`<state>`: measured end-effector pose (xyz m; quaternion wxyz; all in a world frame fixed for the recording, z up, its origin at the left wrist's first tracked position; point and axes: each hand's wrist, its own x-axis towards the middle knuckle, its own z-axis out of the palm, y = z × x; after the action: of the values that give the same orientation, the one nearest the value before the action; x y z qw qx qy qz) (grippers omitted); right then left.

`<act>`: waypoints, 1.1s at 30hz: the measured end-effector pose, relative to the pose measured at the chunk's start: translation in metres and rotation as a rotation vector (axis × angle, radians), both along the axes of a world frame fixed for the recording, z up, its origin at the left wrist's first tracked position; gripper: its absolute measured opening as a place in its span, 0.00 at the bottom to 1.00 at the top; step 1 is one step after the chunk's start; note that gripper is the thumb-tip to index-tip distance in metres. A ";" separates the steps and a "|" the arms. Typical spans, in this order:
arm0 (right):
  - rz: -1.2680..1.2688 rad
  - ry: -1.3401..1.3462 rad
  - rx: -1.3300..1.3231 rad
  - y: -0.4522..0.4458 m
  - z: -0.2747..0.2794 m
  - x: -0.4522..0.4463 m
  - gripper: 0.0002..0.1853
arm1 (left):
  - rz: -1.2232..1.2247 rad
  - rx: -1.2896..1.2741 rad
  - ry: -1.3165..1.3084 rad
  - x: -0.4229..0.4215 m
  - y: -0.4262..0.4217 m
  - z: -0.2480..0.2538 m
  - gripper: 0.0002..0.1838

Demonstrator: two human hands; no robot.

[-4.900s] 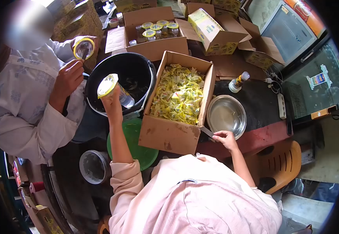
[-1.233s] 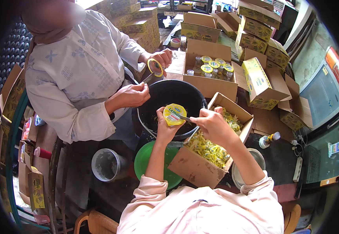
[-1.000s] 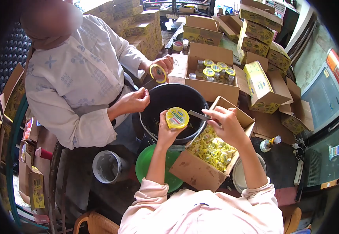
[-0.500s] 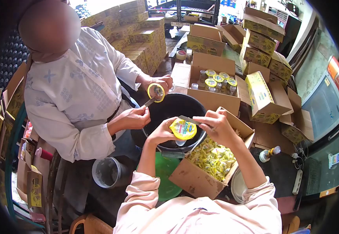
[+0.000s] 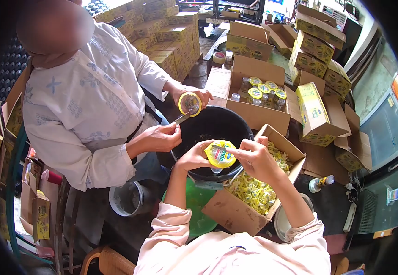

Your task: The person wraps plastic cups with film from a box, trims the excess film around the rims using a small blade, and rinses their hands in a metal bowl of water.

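Observation:
My left hand (image 5: 193, 157) is wrapped around a clear cup with a yellow lid (image 5: 222, 158) printed "Lemon", lid facing up toward me. In my right hand (image 5: 257, 161) is a thin flat metal blade (image 5: 219, 147), pinched between the fingers and lying across the upper part of the lid. Both hands are above the near side of a black bucket (image 5: 200, 130). Across from me, a co-worker's hand (image 5: 160, 138) holds a knife (image 5: 182, 118) against another yellow-rimmed cup (image 5: 190, 105), gripped in their other hand.
An open carton (image 5: 228, 211) filled with yellow wrappers stands right of the bucket. Behind it, another carton (image 5: 254, 117) holds several yellow-lidded cups. A grey pail (image 5: 116, 201) and a green basin (image 5: 198, 215) are nearer me. A small bottle (image 5: 320, 183) stands at right.
The blade in my right hand has moved from the lid's upper edge onto its printed face. The whole view has shifted slightly. The co-worker still holds knife and cup.

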<state>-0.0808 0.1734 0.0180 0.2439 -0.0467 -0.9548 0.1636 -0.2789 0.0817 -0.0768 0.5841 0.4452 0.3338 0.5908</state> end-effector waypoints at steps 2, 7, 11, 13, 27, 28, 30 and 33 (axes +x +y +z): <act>0.003 -0.001 0.000 -0.004 -0.001 0.001 0.17 | -0.025 0.000 -0.032 0.000 -0.003 0.001 0.38; 0.012 -0.006 0.005 -0.010 -0.007 0.003 0.18 | -0.047 0.023 -0.040 0.000 -0.010 -0.007 0.38; 0.007 -0.017 0.013 -0.015 -0.007 0.009 0.19 | -0.034 0.023 -0.044 0.003 -0.015 -0.009 0.38; 0.007 -0.020 0.020 -0.018 -0.007 0.010 0.19 | -0.042 0.032 -0.058 0.004 -0.018 -0.010 0.38; 0.025 -0.011 0.025 -0.038 -0.021 0.015 0.19 | -0.047 0.062 -0.019 0.002 -0.038 -0.016 0.39; 0.025 -0.020 0.026 -0.040 -0.022 0.015 0.18 | -0.054 0.058 -0.013 0.002 -0.040 -0.017 0.39; 0.029 -0.026 0.032 -0.041 -0.024 0.015 0.18 | -0.058 0.059 0.003 0.003 -0.040 -0.019 0.39; 0.036 -0.027 0.047 -0.044 -0.023 0.014 0.18 | -0.060 0.050 0.022 0.005 -0.044 -0.015 0.39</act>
<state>-0.0670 0.1299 -0.0054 0.2290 -0.0261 -0.9623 0.1446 -0.2735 0.0377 -0.0919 0.5864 0.4760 0.3120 0.5763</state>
